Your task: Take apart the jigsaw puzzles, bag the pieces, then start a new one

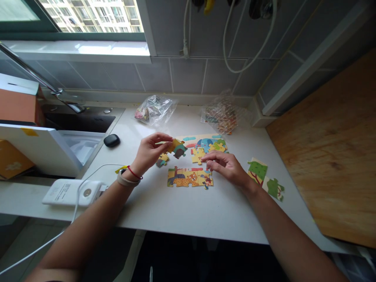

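My left hand [149, 152] pinches a jigsaw puzzle piece [179, 149], yellow with teal and dark patches, raised above the counter. My right hand [225, 166] has its thumb and fingers apart. Its fingertips are at the edge of a yellow puzzle piece [197, 155]; whether they touch it I cannot tell. Below lies a joined puzzle strip [189, 178] with a leopard. Behind the hands is a picture section with a blue elephant [205, 144], partly covered by loose pieces. Another loose piece [162, 159] lies under my left hand.
Green tree pieces [257, 170] lie at the right, near a wooden board [329, 156]. Two clear plastic bags [157, 109] of pieces stand by the wall. On the left are a black mouse-like object [112, 140], a white corded power device [72, 192], and a sink [85, 122] with boxes.
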The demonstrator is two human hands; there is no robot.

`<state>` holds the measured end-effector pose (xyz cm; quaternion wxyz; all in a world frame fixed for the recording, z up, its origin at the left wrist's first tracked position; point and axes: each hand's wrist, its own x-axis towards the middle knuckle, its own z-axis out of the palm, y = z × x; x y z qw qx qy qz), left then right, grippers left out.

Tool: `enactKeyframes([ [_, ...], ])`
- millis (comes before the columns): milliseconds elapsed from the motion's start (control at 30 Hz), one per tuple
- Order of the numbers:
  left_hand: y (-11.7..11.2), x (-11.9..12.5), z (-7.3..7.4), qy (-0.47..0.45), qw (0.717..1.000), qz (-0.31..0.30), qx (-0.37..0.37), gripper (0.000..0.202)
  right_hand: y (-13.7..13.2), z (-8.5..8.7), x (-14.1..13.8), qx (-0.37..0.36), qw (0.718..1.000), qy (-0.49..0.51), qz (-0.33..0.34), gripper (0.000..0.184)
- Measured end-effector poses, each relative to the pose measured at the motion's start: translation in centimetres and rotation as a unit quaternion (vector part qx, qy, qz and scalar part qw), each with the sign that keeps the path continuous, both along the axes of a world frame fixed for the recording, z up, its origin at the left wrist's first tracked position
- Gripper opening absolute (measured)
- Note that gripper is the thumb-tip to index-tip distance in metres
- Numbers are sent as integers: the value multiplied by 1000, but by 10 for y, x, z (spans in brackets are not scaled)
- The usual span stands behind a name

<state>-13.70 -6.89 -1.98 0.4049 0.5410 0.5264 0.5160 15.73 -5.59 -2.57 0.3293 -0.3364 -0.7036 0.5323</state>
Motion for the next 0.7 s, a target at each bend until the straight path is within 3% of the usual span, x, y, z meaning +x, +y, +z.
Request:
enactKeyframes([
  [167,-11,21,-6,-5,992,-120,-40,23,-1,2,1,-21,999,16,42,27],
  [333,-22,33,-4,16,987,-160,-7,17,-5,5,-1,-83,990,-12,110,34],
  [433,-26,37,-4,43,984,-175,2,15,-5,7,-2,-51,989,-45,132,31],
  [567,-28,37,-7,87,979,-182,26,19,-4,6,-1,-18,990,-83,110,30],
  [700,-24,29,-11,210,959,-152,111,30,-1,6,2,-56,993,-99,17,44],
])
